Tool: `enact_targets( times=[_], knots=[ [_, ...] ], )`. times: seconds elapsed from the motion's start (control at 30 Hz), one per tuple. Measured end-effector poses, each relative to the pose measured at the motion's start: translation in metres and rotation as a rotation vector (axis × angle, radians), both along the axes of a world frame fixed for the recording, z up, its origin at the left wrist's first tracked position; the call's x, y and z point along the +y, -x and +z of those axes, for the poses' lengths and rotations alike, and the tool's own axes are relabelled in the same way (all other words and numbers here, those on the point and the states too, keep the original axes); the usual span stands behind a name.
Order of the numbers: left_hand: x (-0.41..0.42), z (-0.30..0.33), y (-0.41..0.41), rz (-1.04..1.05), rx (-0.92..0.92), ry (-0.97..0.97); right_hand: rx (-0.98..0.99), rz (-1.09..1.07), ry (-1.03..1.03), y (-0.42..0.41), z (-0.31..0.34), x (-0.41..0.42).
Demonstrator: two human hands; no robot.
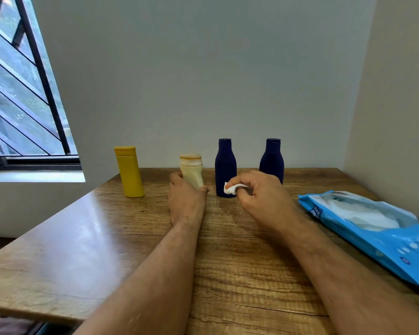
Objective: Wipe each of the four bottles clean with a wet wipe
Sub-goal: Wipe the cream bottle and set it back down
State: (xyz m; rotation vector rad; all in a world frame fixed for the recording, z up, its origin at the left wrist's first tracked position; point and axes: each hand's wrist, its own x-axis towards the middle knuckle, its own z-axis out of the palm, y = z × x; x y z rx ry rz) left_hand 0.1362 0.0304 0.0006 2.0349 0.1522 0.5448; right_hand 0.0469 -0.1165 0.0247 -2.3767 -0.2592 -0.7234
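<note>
Several bottles stand in a row near the far edge of the wooden table. From left: a yellow bottle, a cream bottle, a dark blue bottle and a second dark blue bottle. My left hand grips the lower part of the cream bottle, which stands on the table. My right hand pinches a crumpled white wet wipe just in front of the first dark blue bottle's base. The second blue bottle's base is hidden behind my right hand.
An open blue pack of wet wipes lies on the table at the right, close to the side wall. A barred window is at the left. A wall runs right behind the bottles.
</note>
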Motion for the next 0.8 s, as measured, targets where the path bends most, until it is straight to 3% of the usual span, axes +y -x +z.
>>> enact_targets(
  times=[0.43, 0.8],
  knots=[
    [-0.003, 0.000, -0.021, 0.093, 0.117, -0.006, 0.077, 0.005, -0.013, -0.002, -0.002, -0.001],
    [-0.001, -0.002, -0.023, 0.120, 0.103, -0.043, 0.102, 0.014, -0.006, 0.002, 0.001, 0.001]
  ],
)
